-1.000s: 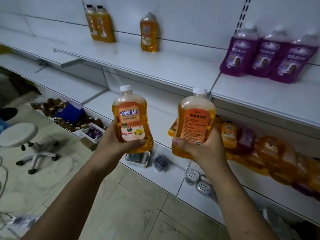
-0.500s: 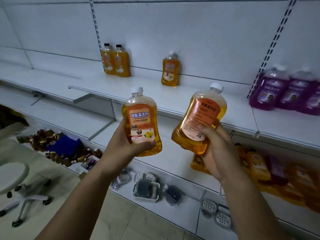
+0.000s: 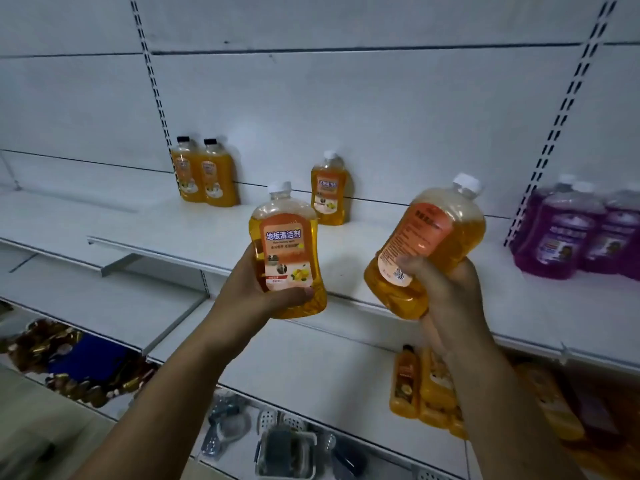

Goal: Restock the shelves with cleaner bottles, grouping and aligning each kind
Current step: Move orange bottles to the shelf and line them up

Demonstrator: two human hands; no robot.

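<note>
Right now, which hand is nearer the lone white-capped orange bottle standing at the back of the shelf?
Left. The left hand is just below and left of the lone bottle; the right hand is farther off to its right.

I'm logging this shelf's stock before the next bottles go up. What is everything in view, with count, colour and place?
white-capped orange bottle on shelf: 1, orange, upright at the back of the upper shelf, centre.
black-capped orange bottles: 2, orange, side by side at the back of the upper shelf, left.
purple bottles: at least 3, purple, upper shelf, right.
lower-shelf orange bottles: several, orange, blurred, count unclear.
gold-wrapped items: a heap, gold with a blue patch, low left.
small packaged items: several, grey and white, bottom shelf.
upper shelf: 1, white.
held bottles: 2, orange with white caps, upright in left hand, tilted in right hand.
</note>
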